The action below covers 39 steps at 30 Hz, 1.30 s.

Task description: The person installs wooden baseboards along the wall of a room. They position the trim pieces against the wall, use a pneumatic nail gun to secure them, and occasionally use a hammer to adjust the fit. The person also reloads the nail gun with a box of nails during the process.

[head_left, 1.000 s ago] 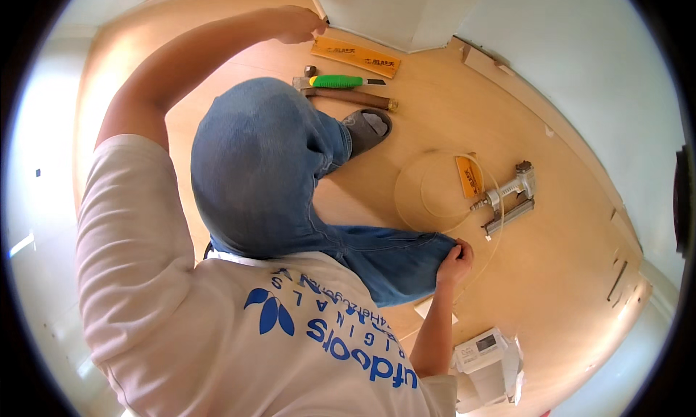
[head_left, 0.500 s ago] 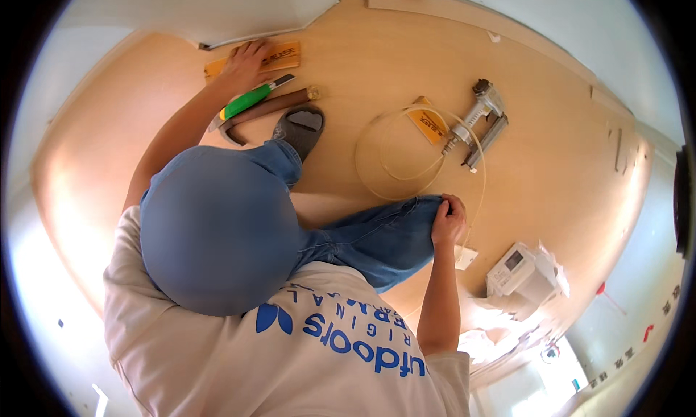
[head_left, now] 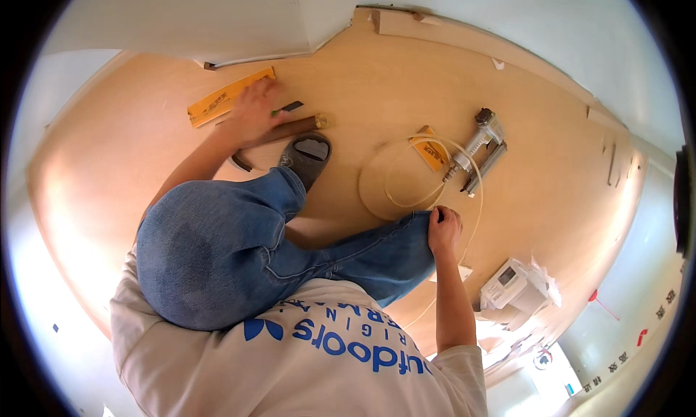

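Observation:
My left hand [head_left: 255, 112], blurred, is over the green utility knife [head_left: 291, 106]. Only the dark blade end and a sliver of green show beyond it; whether the fingers grip it cannot be made out. A long yellow box [head_left: 230, 96] lies just beyond that hand. Beside the knife, a claw hammer [head_left: 290, 129] with a brown handle rests on the floor, its head partly hidden. My right hand [head_left: 444, 232] rests on my jeans [head_left: 384, 250] at the right knee, fingers curled in; anything inside them is hidden.
A pneumatic nail gun [head_left: 482, 147] with a coiled pale hose [head_left: 362, 185] lies on the wood floor to the right. Another yellow box [head_left: 430, 150] sits inside the coil. A white device [head_left: 511, 283] stands lower right. My grey slipper [head_left: 308, 156] is near the hammer. White walls surround the floor.
My left hand has left the long yellow box and come back over the knife. The box lies more slanted and farther left. My right hand stays at the knee; the whole view has shifted.

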### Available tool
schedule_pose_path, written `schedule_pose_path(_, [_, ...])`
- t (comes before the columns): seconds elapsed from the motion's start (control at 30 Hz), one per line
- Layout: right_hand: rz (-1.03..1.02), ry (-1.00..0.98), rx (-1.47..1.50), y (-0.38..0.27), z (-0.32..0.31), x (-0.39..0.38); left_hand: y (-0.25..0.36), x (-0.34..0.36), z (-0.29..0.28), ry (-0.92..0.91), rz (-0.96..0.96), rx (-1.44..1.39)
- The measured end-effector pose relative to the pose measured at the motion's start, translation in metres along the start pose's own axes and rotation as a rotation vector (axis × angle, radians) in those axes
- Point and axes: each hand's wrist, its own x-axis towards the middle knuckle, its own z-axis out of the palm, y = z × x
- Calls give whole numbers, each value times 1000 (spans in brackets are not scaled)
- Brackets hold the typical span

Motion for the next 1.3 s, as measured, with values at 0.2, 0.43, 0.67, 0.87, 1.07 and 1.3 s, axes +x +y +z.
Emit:
schedule_pose_path(0.2, [14, 2, 3, -4, 1, -3, 36, -19, -22, -284, -30, -147])
schedule_pose_path(0.43, [-268, 197, 211, -64, -28, 116, 13, -27, 6, -336, 5, -30])
schedule_pose_path(0.67, [-497, 364, 115, -197, -48, 294, -4, -52, -14, -487, -155, -112])
schedule_pose_path(0.87, [-546, 298, -184, -229, -28, 401, -13, -78, -30, -622, -193, -218])
schedule_pose_path(1.07, [-631, 448, 162, -281, -32, 353, -5, -71, -48, -689, -240, -224])
schedule_pose_path(1.3, [-430, 342, 414, -338, 50, 300, 15, 4, -58, -492, -41, -264])
